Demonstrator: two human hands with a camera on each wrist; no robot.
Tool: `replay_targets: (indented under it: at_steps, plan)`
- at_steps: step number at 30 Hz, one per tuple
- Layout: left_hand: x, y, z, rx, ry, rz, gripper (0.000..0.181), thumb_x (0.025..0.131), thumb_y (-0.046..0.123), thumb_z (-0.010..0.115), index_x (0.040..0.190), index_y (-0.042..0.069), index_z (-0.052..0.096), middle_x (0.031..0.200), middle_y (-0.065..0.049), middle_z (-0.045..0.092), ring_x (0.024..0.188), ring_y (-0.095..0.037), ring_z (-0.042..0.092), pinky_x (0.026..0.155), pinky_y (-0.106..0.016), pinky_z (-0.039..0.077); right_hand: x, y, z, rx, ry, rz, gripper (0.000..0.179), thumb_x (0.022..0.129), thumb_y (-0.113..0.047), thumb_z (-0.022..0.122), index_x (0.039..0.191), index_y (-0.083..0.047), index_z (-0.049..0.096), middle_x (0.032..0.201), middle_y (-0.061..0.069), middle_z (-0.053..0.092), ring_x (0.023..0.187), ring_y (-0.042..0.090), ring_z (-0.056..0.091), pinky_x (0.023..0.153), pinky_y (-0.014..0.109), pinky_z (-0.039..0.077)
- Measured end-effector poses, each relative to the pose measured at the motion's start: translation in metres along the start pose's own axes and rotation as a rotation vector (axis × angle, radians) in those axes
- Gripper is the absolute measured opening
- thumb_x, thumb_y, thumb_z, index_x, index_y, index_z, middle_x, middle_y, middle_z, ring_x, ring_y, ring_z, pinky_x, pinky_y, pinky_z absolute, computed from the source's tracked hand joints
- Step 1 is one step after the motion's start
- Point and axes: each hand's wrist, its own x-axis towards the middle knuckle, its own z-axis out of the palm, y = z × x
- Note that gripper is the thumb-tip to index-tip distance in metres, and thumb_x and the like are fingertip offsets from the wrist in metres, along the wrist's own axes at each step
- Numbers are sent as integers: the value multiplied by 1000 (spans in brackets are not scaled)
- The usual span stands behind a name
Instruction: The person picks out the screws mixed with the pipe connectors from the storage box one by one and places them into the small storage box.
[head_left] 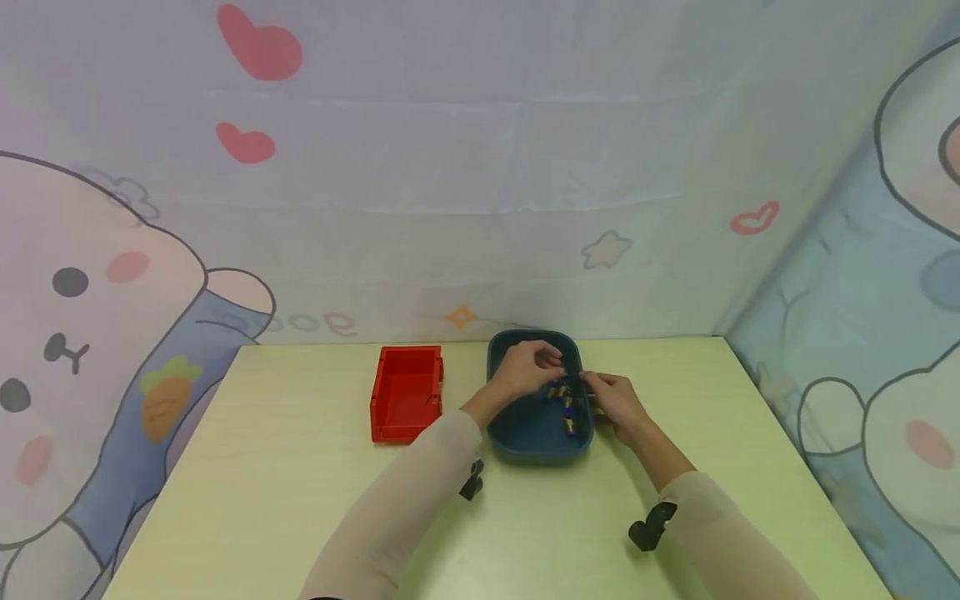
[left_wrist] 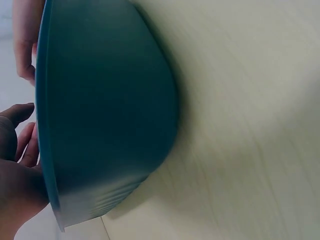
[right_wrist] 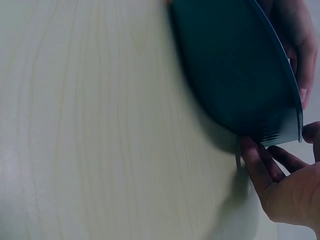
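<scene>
A dark blue-green plastic basin (head_left: 525, 433) stands at the back middle of the table. Small brass-coloured fittings with blue parts (head_left: 569, 421) lie inside, toward its right side. My left hand (head_left: 521, 371) reaches over the left rim, fingers bent and tips down by the fittings. In the left wrist view the basin's wall hides its fingertips, so I cannot tell whether they pinch a fitting. My right hand (head_left: 617, 400) holds the basin's right side. In the right wrist view, its thumb is at the rim and its fingers (right_wrist: 255, 162) rest against the outer wall.
A red open plastic bin (head_left: 405, 396) stands to the left of the basin, near the table's back edge. The pale wooden table (head_left: 285, 467) meets a printed cloth backdrop (head_left: 420, 208) behind, with another cloth panel at the right.
</scene>
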Motion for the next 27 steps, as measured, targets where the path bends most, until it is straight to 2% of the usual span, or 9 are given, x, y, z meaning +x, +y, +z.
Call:
replay_targets:
  at_steps: [12, 16, 21, 27]
  plan:
    - [8, 5, 4, 67, -20, -43, 23, 98, 14, 78, 118, 4, 75, 103, -2, 76, 92, -14, 72, 84, -28, 58, 0, 0, 1, 15, 9, 12, 54, 109, -37, 54, 141, 5, 62, 127, 17, 71, 107, 22, 70, 86, 36, 59]
    - [8, 5, 6, 91, -31, -59, 24, 98, 16, 78, 119, 5, 76, 105, -2, 77, 94, -14, 73, 85, -27, 58, 0, -2, 3, 19, -3, 27, 54, 109, -36, 52, 144, 4, 60, 136, 20, 67, 119, 29, 67, 90, 40, 59]
    - [4, 5, 8, 102, -20, -76, 23, 98, 16, 78, 118, 5, 76, 106, -3, 79, 97, -16, 74, 86, -28, 59, 0, -5, 5, 3, -42, 41, 58, 111, -40, 51, 152, 1, 53, 151, 22, 56, 137, 39, 56, 101, 49, 57]
    - [4, 4, 11, 133, -40, -68, 23, 100, 13, 75, 121, 5, 76, 108, -3, 78, 98, -16, 73, 86, -27, 58, -2, -9, 5, -19, -54, 52, 59, 111, -40, 50, 154, 1, 50, 157, 22, 49, 142, 42, 50, 102, 52, 56]
